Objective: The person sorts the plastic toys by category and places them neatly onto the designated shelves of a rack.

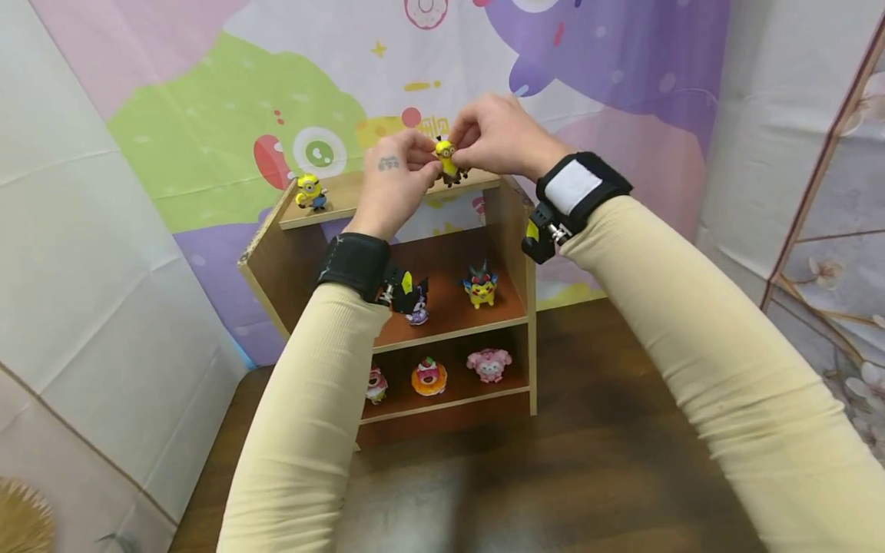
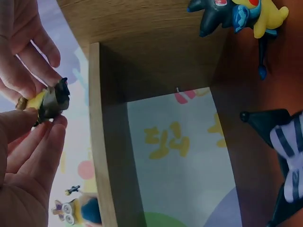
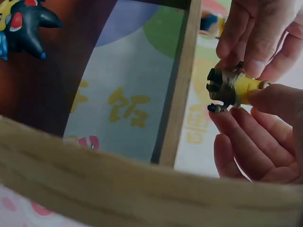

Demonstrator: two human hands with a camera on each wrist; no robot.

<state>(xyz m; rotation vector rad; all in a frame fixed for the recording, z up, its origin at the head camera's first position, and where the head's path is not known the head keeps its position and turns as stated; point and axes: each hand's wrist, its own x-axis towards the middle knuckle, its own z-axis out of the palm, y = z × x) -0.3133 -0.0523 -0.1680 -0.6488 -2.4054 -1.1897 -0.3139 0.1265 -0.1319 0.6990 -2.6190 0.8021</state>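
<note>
Both hands meet over the top board of a small wooden shelf (image 1: 339, 201), around a yellow Minion figurine (image 1: 449, 163) with goggles and brown lower clothing. It is upright in the head view. My left hand (image 1: 392, 180) pinches it from the left with thumb and fingertips. From the other side my right hand (image 1: 503, 138) pinches it, its thumb on the yellow body in the right wrist view. The figurine's dark feet (image 3: 214, 85) show past the fingers. A second Minion figurine (image 1: 310, 192) in blue stands at the top board's left end.
On the middle shelf stand a purple-and-black figurine (image 1: 417, 307), partly behind the left wrist camera, and a yellow figurine with a dark hood (image 1: 480, 286). Several pink figurines, one in an orange ring (image 1: 429, 378), line the bottom shelf. A cartoon-printed cloth (image 1: 228, 100) hangs behind.
</note>
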